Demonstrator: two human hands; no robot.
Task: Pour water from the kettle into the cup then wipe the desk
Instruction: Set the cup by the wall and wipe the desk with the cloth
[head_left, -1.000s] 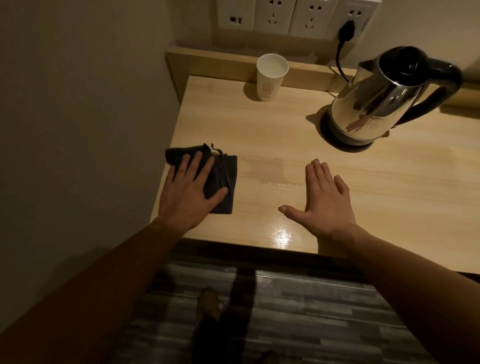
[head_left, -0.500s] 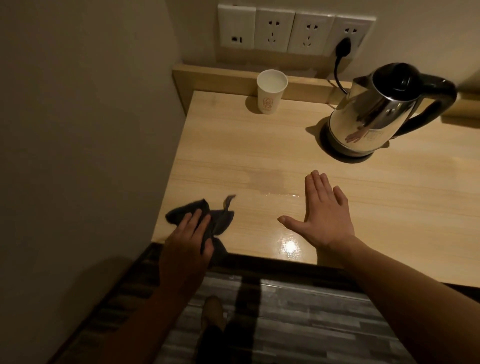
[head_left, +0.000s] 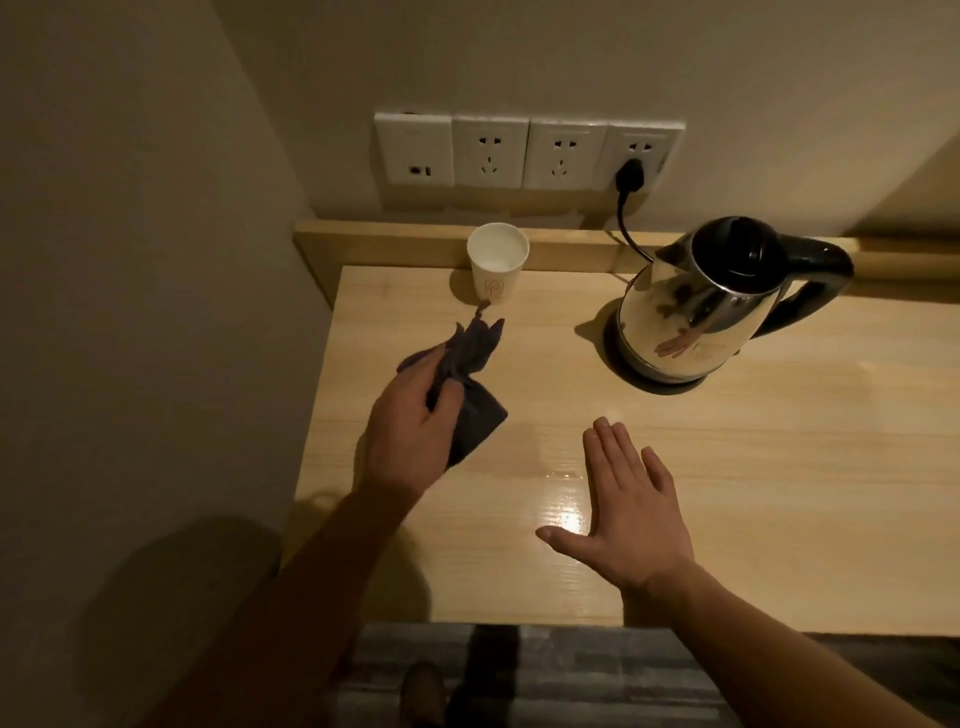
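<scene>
Left hand lifts the bunched cloth, fingers closed on it, probably to refold; right hand, fingers spread, steadies on the bench.

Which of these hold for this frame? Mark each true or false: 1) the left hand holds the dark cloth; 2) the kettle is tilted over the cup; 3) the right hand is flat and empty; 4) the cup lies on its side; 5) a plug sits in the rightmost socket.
1) True: the left hand grips the bunched dark cloth.
2) False: the kettle stands on its base, apart from the cup.
3) True: the right hand is spread open, holding nothing.
4) False: the cup stands upright by the desk's back ledge.
5) True: the black plug is in the rightmost socket.
</scene>
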